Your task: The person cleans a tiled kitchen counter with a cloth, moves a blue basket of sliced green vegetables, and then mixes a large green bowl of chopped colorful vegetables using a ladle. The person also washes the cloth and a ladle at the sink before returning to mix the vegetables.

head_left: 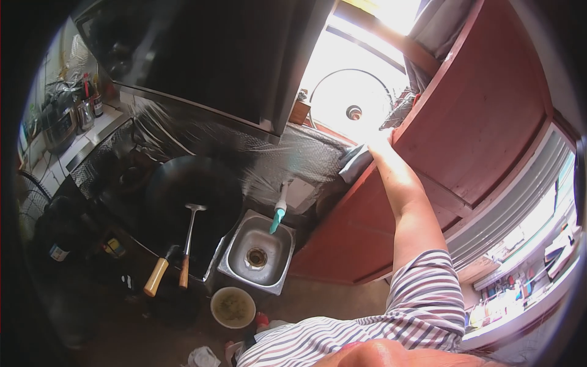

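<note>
My right arm stretches up to the edge of a red wooden door (477,114), or panel of that kind. My right hand (384,136) is at that edge, beside the window. Strong glare washes out its fingers, so their grip cannot be made out. Just left of the hand a grey-blue cloth (355,163) hangs by the edge, close to or touching it. Wire or mesh items (399,110) are bunched just beyond the hand. My left hand is out of view.
A steel sink (257,254) sits under a tap with a turquoise spout (277,220). Left of it are a dark wok (192,179) and a wooden-handled ladle (188,245). A bowl of cloudy liquid (233,307) stands below the sink. A dark range hood (206,59) overhangs the stove.
</note>
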Demonstrator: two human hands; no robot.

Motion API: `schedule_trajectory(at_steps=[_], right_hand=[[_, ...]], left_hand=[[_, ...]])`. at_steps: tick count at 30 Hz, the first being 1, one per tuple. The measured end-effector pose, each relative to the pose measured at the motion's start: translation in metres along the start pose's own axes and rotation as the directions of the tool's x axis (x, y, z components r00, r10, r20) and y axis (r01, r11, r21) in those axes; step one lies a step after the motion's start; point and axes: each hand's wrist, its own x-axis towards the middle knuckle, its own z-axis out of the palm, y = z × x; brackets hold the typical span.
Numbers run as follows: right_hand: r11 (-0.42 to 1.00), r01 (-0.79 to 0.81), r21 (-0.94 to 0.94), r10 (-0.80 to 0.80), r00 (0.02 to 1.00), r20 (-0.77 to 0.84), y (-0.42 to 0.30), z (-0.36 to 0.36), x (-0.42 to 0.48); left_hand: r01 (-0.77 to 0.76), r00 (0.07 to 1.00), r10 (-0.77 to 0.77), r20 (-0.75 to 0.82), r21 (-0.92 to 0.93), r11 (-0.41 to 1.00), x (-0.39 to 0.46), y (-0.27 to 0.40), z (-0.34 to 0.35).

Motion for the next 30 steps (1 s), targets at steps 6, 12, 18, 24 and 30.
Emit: schedule_trajectory(at_steps=[6, 12, 18, 24, 30], right_hand=[[0.996, 0.003, -0.087, -0.007, 0.999, -0.045, -0.006, -0.012, 0.006], [0.974, 0.016, -0.225, -0.043, 0.992, -0.115, -0.007, -0.015, 0.0], [0.871, 0.167, -0.461, -0.196, 0.981, -0.015, -0.034, -0.08, -0.008], [0.555, 0.256, -0.791, -0.363, 0.931, 0.047, -0.013, -0.115, -0.003], [0.456, 0.284, -0.843, -0.504, 0.864, 0.018, -0.007, -0.164, 0.014]], left_hand=[[-0.012, 1.0, 0.012, -0.026, -0.015, 1.0, 0.034, 0.004, 0.003], [-0.023, 0.999, 0.022, -0.034, -0.018, 1.0, 0.044, -0.003, 0.005], [-0.005, 0.999, 0.005, -0.044, -0.015, 1.0, 0.047, -0.013, 0.005], [-0.004, 0.998, 0.003, -0.056, -0.015, 1.0, 0.045, -0.019, 0.006], [-0.005, 0.998, 0.003, -0.06, -0.021, 1.0, 0.042, -0.022, 0.005]])
